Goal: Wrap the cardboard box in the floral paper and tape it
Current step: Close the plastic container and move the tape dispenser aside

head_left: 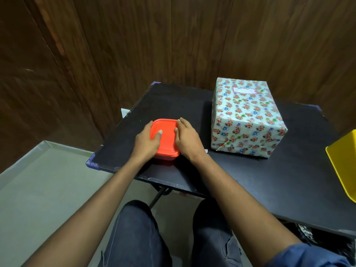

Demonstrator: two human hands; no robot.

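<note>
Sitting fully wrapped in floral paper, the box (248,120) is on the far right part of the black table (173,105), long axis running away from me, a label on top. It lies right of and beyond both my hands, well apart from them; my right hand (187,138) is nearer. Both hands clasp the orange-lidded container (165,138): left hand (147,141) curled on its left edge, thumb on lid. Yellow bin (344,164) at far right.

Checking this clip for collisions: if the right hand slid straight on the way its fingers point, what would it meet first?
The right hand points away along the orange container. Ahead lies only bare black table, then the wooden wall. The wrapped box sits off to the right, seemingly clear, though depth is uncertain.
</note>
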